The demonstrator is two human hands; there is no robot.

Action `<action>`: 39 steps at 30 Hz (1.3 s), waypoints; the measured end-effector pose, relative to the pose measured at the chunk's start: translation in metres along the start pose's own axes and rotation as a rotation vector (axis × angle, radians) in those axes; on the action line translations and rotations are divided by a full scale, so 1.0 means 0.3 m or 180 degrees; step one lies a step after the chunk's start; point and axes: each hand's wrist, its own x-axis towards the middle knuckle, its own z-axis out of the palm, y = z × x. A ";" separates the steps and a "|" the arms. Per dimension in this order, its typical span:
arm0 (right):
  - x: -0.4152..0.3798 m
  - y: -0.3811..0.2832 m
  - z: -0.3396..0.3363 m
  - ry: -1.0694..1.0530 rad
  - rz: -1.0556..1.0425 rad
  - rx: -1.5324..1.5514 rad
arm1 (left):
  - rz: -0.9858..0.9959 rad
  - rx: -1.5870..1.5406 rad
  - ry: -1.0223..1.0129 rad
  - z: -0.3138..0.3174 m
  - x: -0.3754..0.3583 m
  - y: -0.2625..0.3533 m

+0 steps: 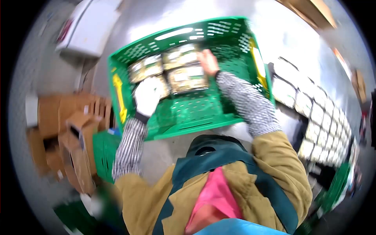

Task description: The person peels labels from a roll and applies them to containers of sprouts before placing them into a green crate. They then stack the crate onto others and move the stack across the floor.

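A green plastic crate [184, 131] with yellow side pieces stands on a metal table. Several clear-topped food packs [188, 79] lie side by side in its left and middle part. My left hand [148, 96], in a white glove, rests on the front left pack, its fingers blurred. Bare and blurred, my right hand [208, 62] touches the right side of the packs with its fingers pointing away from me; whether it grips one is not clear. Green crate floor shows to the right of the packs.
Many similar packs [324, 125] stand in rows at the right. Cardboard boxes [74, 145] and a green crate [105, 154] are at the lower left. A white box [91, 27] is at the upper left, and the metal table [156, 15] extends behind the crate.
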 end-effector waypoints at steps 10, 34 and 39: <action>-0.515 -0.253 -0.952 0.1434 -0.2362 -0.0780 | 0.0336 -0.4201 -0.2058 -0.010 0.122 1.203; -1.462 0.913 -1.753 0.2232 0.0836 -0.2796 | -0.1558 -0.1241 0.0458 0.612 0.683 1.740; -1.519 0.941 -1.836 0.2890 0.0886 -0.2785 | -0.0990 -0.1887 0.1151 0.323 0.588 1.838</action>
